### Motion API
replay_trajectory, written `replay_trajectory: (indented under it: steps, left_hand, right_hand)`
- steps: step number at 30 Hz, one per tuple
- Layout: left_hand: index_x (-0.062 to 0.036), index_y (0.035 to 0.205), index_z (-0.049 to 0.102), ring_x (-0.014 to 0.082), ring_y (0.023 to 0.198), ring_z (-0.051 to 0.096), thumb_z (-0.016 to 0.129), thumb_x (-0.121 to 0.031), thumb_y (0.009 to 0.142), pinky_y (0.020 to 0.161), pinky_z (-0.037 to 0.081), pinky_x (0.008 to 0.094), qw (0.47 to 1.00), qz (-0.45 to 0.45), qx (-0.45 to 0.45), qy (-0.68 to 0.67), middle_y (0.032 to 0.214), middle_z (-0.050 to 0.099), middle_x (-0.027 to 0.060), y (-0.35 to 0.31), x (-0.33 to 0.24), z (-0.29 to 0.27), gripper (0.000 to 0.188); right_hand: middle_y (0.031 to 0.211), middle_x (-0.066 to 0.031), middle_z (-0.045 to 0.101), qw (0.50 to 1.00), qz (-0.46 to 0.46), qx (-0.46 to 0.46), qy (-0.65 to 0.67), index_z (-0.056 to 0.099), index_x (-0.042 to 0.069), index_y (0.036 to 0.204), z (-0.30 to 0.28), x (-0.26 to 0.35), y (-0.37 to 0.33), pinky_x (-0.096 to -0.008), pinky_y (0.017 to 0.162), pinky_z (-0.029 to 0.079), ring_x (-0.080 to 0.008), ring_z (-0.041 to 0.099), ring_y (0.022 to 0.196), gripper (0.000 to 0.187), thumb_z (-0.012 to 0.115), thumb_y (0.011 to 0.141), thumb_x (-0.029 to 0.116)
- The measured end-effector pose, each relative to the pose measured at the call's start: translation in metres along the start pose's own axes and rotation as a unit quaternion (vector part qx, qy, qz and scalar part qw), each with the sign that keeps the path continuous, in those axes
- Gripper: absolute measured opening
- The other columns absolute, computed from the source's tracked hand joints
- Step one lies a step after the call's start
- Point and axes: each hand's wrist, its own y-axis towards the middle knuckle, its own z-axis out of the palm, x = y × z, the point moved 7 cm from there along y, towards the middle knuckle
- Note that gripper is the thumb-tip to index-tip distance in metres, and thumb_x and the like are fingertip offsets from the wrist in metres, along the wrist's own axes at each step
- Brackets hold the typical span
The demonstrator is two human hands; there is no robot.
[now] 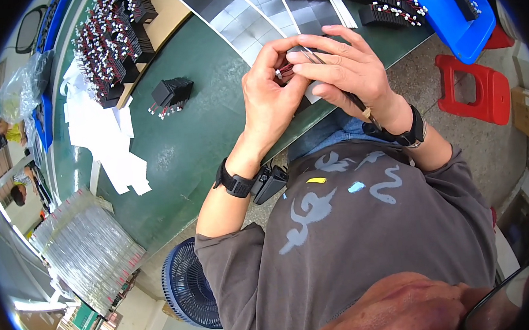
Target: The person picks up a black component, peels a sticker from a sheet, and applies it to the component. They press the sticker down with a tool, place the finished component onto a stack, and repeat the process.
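Observation:
My left hand (267, 96) is curled at the table's near edge, thumb and fingers closed on a small part with red wires (285, 71) and a white plug; most of that part is hidden by the fingers. Close against it, my right hand (359, 77) grips dark tweezers (354, 100), their thin metal tips reaching toward the wires. The fingertips of both hands nearly meet. On the green table to the left stands a small group of black blocks (172, 93) with wires and white plugs.
Many wired black parts (108, 38) fill a board at the far left, beside white paper sheets (106, 133). More rows (389, 15) stand far right, near a blue tray (467, 34). Grey patterned sheets (242, 22) lie ahead. A red stool (498, 90) and a fan (190, 286) flank the table.

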Motion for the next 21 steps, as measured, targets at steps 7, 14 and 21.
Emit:
replay_trajectory:
  steps: [7, 14, 21]
  left_hand:
    - [-0.0027, 0.115, 0.063, 0.0044, 0.074, 0.057, 0.075, -0.004, 0.082, 0.066, 0.05, 0.023, 0.998, 0.041, 0.013, 0.051, 0.083, 0.064, -0.0005, 0.001, 0.003, -0.002, 0.035]
    - [-0.0009, 0.116, 0.061, 0.0051, 0.079, 0.06, 0.075, -0.002, 0.083, 0.068, 0.051, 0.0221, 0.999, 0.029, 0.041, -0.017, 0.091, 0.068, 0.0022, 0.008, 0.001, -0.002, 0.036]
    - [0.0014, 0.115, 0.059, 0.0063, 0.084, 0.063, 0.073, 0.0, 0.085, 0.073, 0.052, 0.0199, 0.995, 0.015, -0.01, -0.102, 0.101, 0.071, 0.0058, 0.01, -0.006, -0.015, 0.033]
  right_hand:
    - [0.112, -0.0175, 0.07, 0.991, 0.103, -0.013, 0.09, 0.064, 0.0, 0.107, -0.002, -0.024, -0.011, -0.0372, 0.095, 0.05, -0.0301, 0.066, 0.108, 0.018, 0.068, 0.09, 0.001]
    - [0.112, -0.0155, 0.068, 0.973, 0.142, -0.052, 0.172, 0.061, -0.001, 0.099, -0.005, -0.039, -0.015, -0.0358, 0.094, 0.05, -0.0268, 0.065, 0.106, 0.025, 0.074, 0.08, -0.008]
    - [0.111, -0.0117, 0.066, 0.988, 0.139, 0.034, -0.058, 0.058, 0.001, 0.106, -0.014, -0.04, -0.03, -0.03, 0.088, 0.048, -0.0223, 0.064, 0.101, 0.025, 0.071, 0.085, -0.004]
